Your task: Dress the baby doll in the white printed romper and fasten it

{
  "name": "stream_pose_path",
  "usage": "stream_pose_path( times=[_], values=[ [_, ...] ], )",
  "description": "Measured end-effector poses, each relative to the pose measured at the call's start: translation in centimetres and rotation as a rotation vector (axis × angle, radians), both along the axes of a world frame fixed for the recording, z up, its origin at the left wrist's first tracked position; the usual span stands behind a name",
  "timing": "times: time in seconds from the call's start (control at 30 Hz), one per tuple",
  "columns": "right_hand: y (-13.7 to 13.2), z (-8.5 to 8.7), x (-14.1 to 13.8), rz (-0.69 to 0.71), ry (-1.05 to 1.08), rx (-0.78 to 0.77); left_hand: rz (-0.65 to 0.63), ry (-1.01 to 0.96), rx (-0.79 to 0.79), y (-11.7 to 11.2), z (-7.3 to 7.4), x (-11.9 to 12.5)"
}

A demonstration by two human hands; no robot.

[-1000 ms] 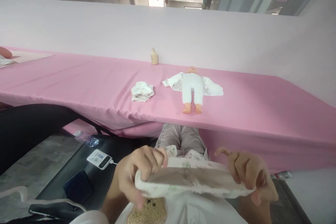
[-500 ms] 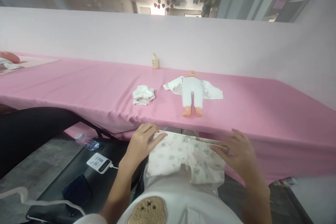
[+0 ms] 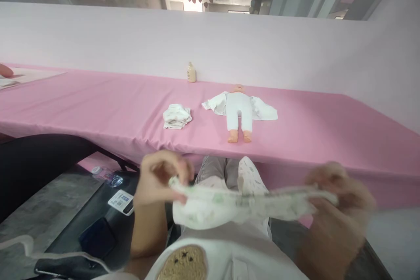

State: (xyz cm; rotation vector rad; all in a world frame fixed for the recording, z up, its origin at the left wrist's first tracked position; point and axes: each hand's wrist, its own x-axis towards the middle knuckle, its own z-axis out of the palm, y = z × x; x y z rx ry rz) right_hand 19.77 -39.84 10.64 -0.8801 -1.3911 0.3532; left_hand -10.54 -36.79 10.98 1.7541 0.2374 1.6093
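Note:
A small white garment with a green print, apparently baby pants [image 3: 210, 214], is stretched sideways between my hands above my lap. My left hand [image 3: 160, 177] pinches one end of its top edge. The other end is in the fingers of my right hand [image 3: 343, 197], which motion blurs. One leg of the garment swings up toward the table. Beyond, a baby doll [image 3: 239, 111] in a white outfit lies on its back on the pink-covered table [image 3: 311, 127], feet toward me, on a spread white garment [image 3: 265, 110]. Left of it sits a folded stack of white cloths [image 3: 177, 117].
A cream bottle [image 3: 191, 73] stands by the wall. On the black chair [image 3: 62, 245] to my left are a clear bottle [image 3: 107, 176], a white device [image 3: 120, 201] and a dark blue object [image 3: 97, 238]. A white cable [image 3: 65, 253] crosses there.
My hands have moved apart and pulled the waist of the pants wide. The pants no longer hang flat over my lap; one leg has flipped up toward the table.

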Motion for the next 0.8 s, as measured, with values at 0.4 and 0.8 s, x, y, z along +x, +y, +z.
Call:
stream_pose_path(
  times=[0.4, 0.8],
  values=[
    [1.5, -3.3, -7.1, -0.018, -0.208, 0.011, -0.178, -0.048, -0.643, -1.3, -3.7, 11.7],
    [0.8, -3.0, -5.4, 0.312, -0.087, -0.136, 0.776, 0.672, 0.412, 0.6, -4.3, 7.6]
  ],
)
